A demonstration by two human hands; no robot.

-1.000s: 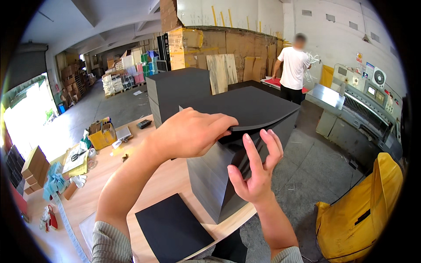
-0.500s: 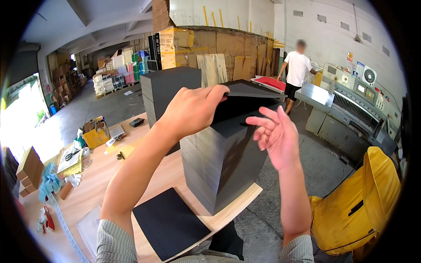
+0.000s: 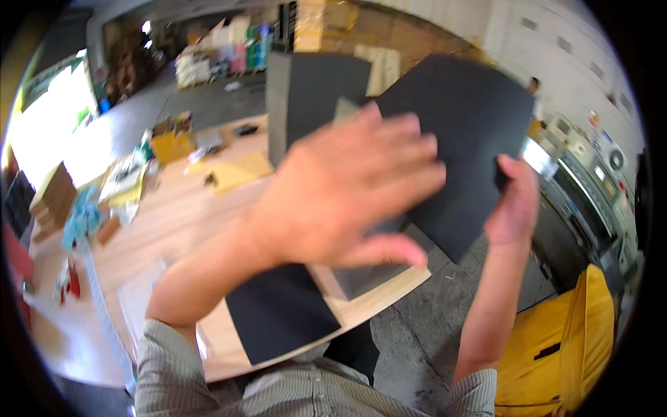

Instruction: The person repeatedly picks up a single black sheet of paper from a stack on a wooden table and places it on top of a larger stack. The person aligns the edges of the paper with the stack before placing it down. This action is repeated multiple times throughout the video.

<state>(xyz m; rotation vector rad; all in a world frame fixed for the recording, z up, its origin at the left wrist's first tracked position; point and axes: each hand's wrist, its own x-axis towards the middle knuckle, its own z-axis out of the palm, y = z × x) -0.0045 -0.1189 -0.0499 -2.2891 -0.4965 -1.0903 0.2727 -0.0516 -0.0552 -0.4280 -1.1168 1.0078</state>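
A large black sheet (image 3: 465, 118) is raised and tilted in front of me. My right hand (image 3: 515, 208) grips its right edge, thumb on the near face and the other fingers hidden behind. My left hand (image 3: 354, 184), a little blurred, spreads its fingers across the sheet's left side; whether it touches the sheet I cannot tell. Mostly hidden behind that hand is a tall dark stack (image 3: 372, 279) at the table's edge. Another tall dark stack (image 3: 323, 90) rises farther back. Below my left wrist, a black sheet (image 3: 281, 323) lies flat on the table.
The wooden table (image 3: 187, 240) carries a yellow box (image 3: 172, 144), a yellow envelope (image 3: 243, 172), brown blocks (image 3: 54, 198) and a blue cloth (image 3: 83, 217). A yellow-covered object (image 3: 556, 354) stands at the right. Beyond are a grey machine (image 3: 587, 198) and a partly hidden person (image 3: 533, 94).
The black sheet has come up off the near stack and its right edge is now in my right hand. My left hand has let go of its edge and spread out. The view has shifted.
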